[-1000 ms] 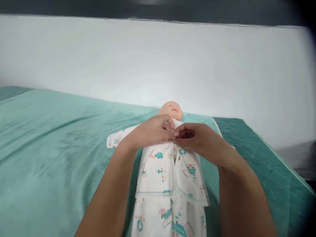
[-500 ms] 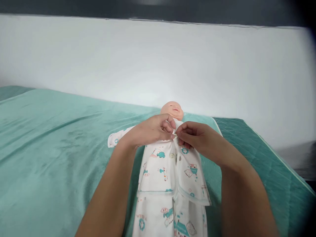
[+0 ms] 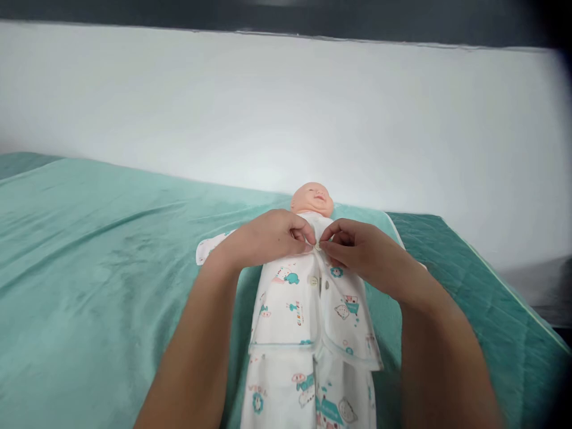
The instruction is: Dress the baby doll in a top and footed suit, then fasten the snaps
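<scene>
A baby doll (image 3: 309, 198) lies on its back in a white printed baby shirt (image 3: 279, 304) and matching trousers (image 3: 277, 390). At the upper chest, my left hand (image 3: 279, 235) pinches the shirt's front edge from the left side. Opposite it, my right hand (image 3: 357, 247) pinches the other front edge, fingertips almost meeting the left ones. Between the fingertips shows a small pale button (image 3: 317, 245); whether it sits through its hole I cannot tell. Lower on the left panel is a second button (image 3: 313, 280), where the two front panels lie apart.
The doll rests on a light green blanket (image 3: 102, 268) with soft folds. A darker green quilted cover (image 3: 473, 298) shows at the right. Behind the bed stands a white wall (image 3: 201, 113) with a dark band along its top.
My left fingers have drawn slightly away to the left and closed into a pinch, so more of the collar shows. My right hand stays nearly in place, pinching the shirt.
</scene>
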`<state>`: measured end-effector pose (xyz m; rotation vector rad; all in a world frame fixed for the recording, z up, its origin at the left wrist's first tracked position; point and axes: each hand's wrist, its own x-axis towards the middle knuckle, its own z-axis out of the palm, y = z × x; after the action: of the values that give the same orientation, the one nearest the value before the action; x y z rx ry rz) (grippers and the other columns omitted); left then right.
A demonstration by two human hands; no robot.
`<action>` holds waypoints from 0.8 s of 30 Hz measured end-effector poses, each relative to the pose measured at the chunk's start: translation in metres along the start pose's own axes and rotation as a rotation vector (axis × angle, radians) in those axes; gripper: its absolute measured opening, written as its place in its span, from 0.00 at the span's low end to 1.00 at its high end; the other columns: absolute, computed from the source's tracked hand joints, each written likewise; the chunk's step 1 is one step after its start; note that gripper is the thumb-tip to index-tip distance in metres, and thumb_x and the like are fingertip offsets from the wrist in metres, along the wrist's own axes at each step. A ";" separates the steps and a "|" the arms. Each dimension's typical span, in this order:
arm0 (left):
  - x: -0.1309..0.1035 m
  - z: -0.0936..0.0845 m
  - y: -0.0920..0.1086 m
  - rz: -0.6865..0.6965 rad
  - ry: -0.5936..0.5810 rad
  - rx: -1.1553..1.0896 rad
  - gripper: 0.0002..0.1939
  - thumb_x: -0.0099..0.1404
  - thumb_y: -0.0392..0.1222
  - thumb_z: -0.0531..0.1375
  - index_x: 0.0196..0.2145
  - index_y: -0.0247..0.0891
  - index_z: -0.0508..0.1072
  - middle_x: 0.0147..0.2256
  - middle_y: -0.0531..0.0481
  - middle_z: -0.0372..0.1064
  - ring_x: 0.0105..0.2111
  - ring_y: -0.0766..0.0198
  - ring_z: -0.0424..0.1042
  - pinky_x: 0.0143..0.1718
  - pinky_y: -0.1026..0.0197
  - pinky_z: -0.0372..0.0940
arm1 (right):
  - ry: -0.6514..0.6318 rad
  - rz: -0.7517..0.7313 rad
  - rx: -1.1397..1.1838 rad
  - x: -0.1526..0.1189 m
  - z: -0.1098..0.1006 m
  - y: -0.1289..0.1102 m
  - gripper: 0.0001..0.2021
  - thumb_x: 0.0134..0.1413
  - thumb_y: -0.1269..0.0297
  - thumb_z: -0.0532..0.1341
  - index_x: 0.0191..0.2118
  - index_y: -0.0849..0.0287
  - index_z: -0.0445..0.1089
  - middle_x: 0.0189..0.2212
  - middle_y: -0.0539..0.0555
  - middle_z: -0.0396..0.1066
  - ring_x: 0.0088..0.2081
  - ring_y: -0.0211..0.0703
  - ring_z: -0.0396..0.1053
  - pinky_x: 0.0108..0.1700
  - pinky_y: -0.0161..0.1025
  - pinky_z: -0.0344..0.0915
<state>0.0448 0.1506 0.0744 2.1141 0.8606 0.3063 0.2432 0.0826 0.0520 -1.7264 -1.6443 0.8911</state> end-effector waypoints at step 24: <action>-0.053 0.065 -0.009 0.125 0.275 -0.213 0.07 0.63 0.44 0.59 0.32 0.39 0.73 0.31 0.54 0.66 0.28 0.67 0.59 0.30 0.63 0.55 | 0.213 -0.181 -0.065 -0.079 0.044 0.009 0.06 0.59 0.60 0.58 0.32 0.54 0.66 0.25 0.47 0.66 0.28 0.39 0.62 0.32 0.37 0.58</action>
<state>0.0333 0.0800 0.0298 1.9559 0.8120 0.7361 0.2125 0.0013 0.0239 -1.6228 -1.6688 0.5550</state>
